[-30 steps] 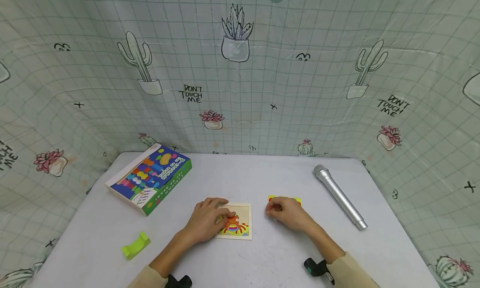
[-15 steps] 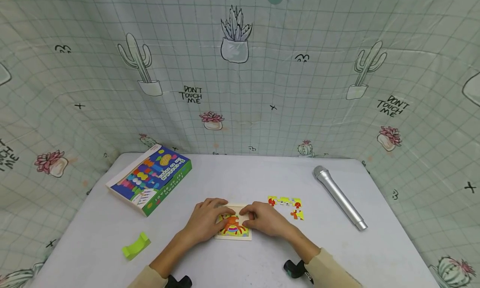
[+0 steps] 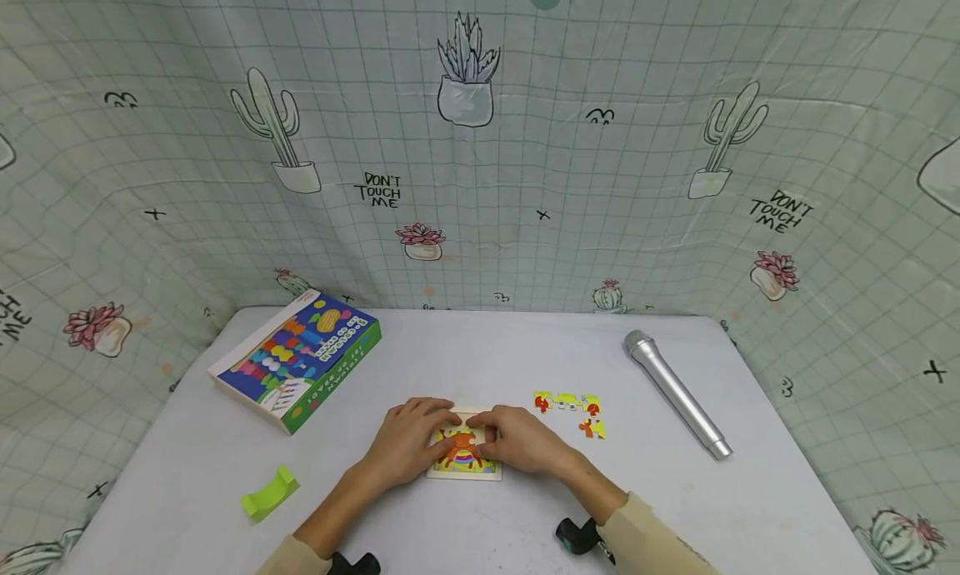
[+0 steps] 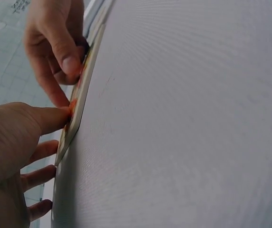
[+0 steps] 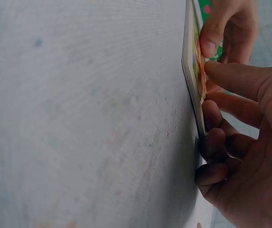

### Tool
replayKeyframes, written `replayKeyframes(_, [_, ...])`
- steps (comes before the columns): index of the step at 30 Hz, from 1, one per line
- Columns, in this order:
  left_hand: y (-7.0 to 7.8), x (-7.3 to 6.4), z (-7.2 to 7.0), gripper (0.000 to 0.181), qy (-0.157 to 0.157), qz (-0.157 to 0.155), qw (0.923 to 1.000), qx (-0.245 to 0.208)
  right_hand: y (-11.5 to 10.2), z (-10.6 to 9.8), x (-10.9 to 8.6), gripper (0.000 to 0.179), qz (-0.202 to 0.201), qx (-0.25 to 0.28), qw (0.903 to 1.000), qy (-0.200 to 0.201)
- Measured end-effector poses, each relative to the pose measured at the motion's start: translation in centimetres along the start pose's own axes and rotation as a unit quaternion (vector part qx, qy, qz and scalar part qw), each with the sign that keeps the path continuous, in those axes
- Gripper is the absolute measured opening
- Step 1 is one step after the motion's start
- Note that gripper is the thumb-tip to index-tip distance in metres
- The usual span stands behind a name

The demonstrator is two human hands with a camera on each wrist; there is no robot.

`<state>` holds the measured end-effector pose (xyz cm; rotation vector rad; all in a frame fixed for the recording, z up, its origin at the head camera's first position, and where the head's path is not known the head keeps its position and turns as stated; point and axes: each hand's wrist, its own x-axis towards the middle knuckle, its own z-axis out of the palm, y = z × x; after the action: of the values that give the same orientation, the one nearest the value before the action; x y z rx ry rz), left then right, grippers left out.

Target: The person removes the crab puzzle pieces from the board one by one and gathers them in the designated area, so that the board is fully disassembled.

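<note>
A small wooden jigsaw board with a pale rim lies on the table in front of me, showing an orange crab-like figure with a striped middle. My left hand rests over its left side, thumb pressing the picture and fingers extended at the edge. On the right side, my right hand pinches an orange puzzle piece between thumb and index finger, close on the board. Its other fingers bend against the board's edge and tabletop. Both hands cover parts of the picture in the head view.
Several loose yellow-and-red puzzle pieces lie right of the board. Farther right is a silver microphone. A blue-and-green toy box stands at the back left, and a lime-green curved block sits at the left.
My right hand has moved left from the loose pieces onto the board's right side, then slightly farther inward. The loose pieces are uncovered. My left hand has stayed on the board.
</note>
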<state>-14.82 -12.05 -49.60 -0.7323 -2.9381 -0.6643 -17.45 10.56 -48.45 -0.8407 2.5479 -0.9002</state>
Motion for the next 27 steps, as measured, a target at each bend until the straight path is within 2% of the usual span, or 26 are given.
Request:
replayKeyframes(7, [-0.36, -0.45, -0.28, 0.041, -0.031, 0.012, 0.9995, 0.003, -0.14, -0.04, 0.05, 0.036, 0.008, 0.011, 0.9999, -0.003])
replayKeyframes(16, [-0.08, -0.28, -0.22, 0.044, -0.021, -0.015, 0.9995, -0.015, -0.39, 0.08, 0.22, 0.03, 0.036, 0.026, 0.999, 0.007])
replayKeyframes(23, [-0.01, -0.23, -0.32, 0.029, -0.014, -0.022, 0.9996, -0.009, -0.4, 0.15, 0.34, 0.029, 0.038, 0.027, 0.9989, 0.011])
replayKeyframes(27, [0.07, -0.14, -0.34, 0.029, -0.01, -0.029, 0.9995, -0.002, -0.36, 0.14, 0.35, 0.028, 0.036, 0.028, 0.9989, 0.012])
